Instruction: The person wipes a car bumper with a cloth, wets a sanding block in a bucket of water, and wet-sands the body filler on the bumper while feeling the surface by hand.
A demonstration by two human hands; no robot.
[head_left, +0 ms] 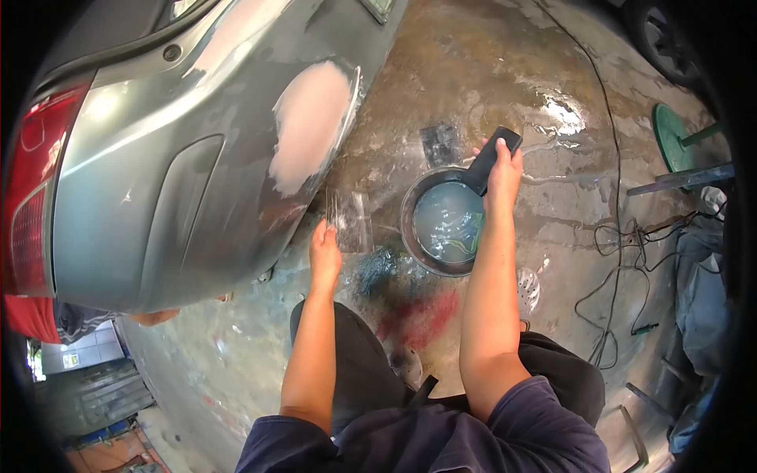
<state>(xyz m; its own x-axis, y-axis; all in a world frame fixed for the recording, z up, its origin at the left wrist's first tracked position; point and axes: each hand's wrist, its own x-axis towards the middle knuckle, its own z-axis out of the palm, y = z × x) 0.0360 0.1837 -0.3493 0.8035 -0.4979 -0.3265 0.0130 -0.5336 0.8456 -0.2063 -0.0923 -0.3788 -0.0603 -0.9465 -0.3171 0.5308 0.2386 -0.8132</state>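
Note:
My right hand (503, 177) is wrapped round a dark, long sanding block (482, 171), tilted over the rim of a round basin (408, 229). Cloudy bluish water (445, 214) fills the basin, and something with a green-yellow edge shows in it. My left hand (324, 256) has its fingers curled together beside the car's bumper. At its fingertips is a greyish, see-through-looking rectangle (351, 221); whether the hand grips it or it lies on the floor is unclear. The silver car bumper (189, 181) carries a pinkish filler patch (313, 122).
A dark square sheet (440, 146) lies on the wet floor behind the basin. Black cables (617, 236) run along the right, near a green stool (673, 138). Red (418, 319) and blue stains mark the floor. Another person's red garment (30, 318) shows at far left.

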